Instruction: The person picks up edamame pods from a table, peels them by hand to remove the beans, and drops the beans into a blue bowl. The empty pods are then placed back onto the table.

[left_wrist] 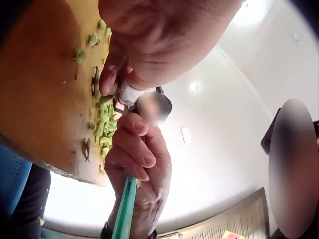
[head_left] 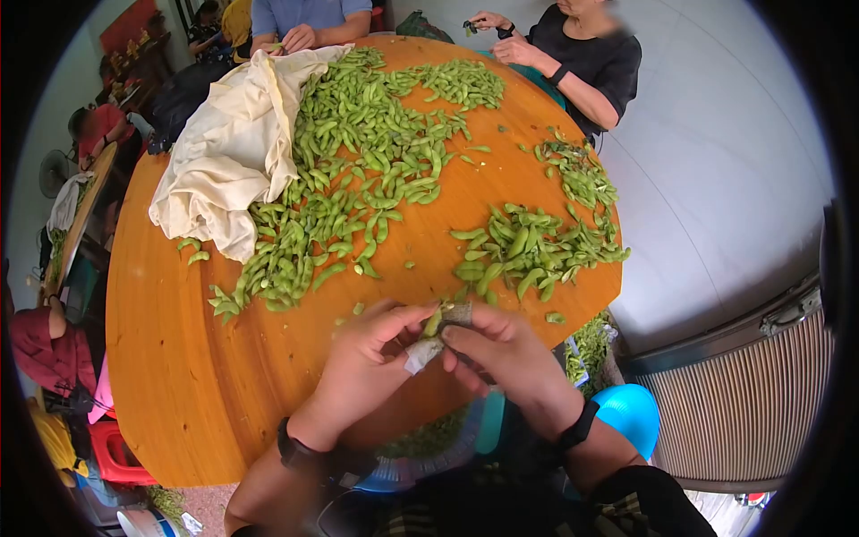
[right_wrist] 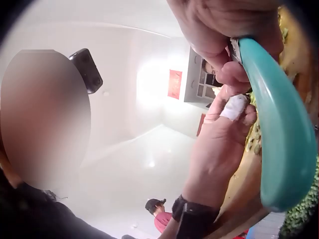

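Both hands meet over the near edge of the round wooden table (head_left: 206, 358). My left hand (head_left: 407, 336), with white tape on a finger (head_left: 420, 355), pinches a green bean pod (head_left: 435, 322). My right hand (head_left: 465, 340) touches the same pod with its fingertips and grips a teal-handled tool (right_wrist: 279, 134); that teal handle (left_wrist: 125, 209) runs down through its curled fingers. The tool's working end is hidden. In the right wrist view the left hand's taped finger (right_wrist: 234, 107) sits beside the handle.
A big heap of green pods (head_left: 358, 170) spills from a cream cloth (head_left: 233, 152); a smaller pile (head_left: 528, 246) lies just beyond my hands. Two people sit at the far side (head_left: 582, 54) (head_left: 304, 18). A blue basin (head_left: 631, 416) and a ribbed unit (head_left: 743, 403) stand at the right.
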{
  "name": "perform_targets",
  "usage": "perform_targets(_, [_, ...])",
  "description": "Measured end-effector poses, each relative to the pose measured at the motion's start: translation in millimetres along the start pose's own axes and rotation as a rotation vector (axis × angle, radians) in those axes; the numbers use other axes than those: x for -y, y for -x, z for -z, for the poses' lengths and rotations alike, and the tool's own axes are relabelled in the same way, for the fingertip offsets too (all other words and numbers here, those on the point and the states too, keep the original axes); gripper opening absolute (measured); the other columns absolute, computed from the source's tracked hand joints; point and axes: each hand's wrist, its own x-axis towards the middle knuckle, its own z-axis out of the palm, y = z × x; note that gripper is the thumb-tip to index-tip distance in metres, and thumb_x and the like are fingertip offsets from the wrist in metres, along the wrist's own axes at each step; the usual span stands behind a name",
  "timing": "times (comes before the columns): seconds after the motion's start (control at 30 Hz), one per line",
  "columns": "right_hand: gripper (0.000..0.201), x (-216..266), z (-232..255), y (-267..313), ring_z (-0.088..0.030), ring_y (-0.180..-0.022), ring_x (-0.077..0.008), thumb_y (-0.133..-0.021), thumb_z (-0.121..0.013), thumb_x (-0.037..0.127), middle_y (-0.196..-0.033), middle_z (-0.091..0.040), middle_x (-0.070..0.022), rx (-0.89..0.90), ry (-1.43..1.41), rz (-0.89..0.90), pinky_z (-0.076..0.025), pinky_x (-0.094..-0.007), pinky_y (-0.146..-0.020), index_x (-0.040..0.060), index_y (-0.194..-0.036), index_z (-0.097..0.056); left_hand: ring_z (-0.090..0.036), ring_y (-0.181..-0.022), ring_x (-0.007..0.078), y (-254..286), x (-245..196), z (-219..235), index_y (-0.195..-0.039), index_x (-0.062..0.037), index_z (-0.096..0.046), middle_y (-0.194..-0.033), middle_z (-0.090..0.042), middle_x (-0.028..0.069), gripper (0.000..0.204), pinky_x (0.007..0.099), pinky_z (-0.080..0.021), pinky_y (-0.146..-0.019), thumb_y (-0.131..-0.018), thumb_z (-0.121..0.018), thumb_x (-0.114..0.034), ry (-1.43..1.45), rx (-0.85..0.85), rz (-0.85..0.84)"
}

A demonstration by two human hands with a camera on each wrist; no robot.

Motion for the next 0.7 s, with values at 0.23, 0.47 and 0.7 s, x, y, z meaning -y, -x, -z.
perform_targets(0.23, [0.011,21,27,-7,-0.048,-0.044,-0.0056,-0.095,-0.056,0.013,-0.068,-0.061,-0.0027,0.16,-0.045,0.022,-0.034,-0.0189,-0.04,0.0037,-0.097,-0.062,-0.06,-0.079,0.0097,0,-7,14,-0.13,-0.0085,-0.056,-0.101,-0.05,0.0019,0.04,0.0235,-0.053,-0.072,-0.091,-0.053,0.003,0.367,0.049,0.235])
perform_targets(0.47, [0.014,21,27,-6,-0.045,-0.04,-0.006,-0.093,-0.057,0.011,-0.067,-0.061,-0.0059,0.264,-0.067,-0.075,-0.032,-0.0191,-0.038,0.0008,-0.101,-0.063,-0.062,-0.078,0.0088,0,9,6,-0.129,-0.0047,-0.055,-0.113,-0.059,0.0045,0.035,0.0239,-0.053,-0.07,-0.095,-0.053,-0.002,0.353,0.071,0.065])
perform_targets(0.7, [0.018,17,34,-8,-0.045,-0.04,-0.0064,-0.094,-0.055,0.012,-0.068,-0.06,-0.0056,0.275,-0.155,-0.079,-0.031,-0.0185,-0.037,0.0004,-0.106,-0.061,-0.064,-0.075,0.0121,0,4,7,-0.113,-0.0011,-0.058,-0.092,-0.064,0.0041,0.018,0.0256,-0.054,-0.065,-0.096,-0.054,-0.008,0.462,0.145,0.182])
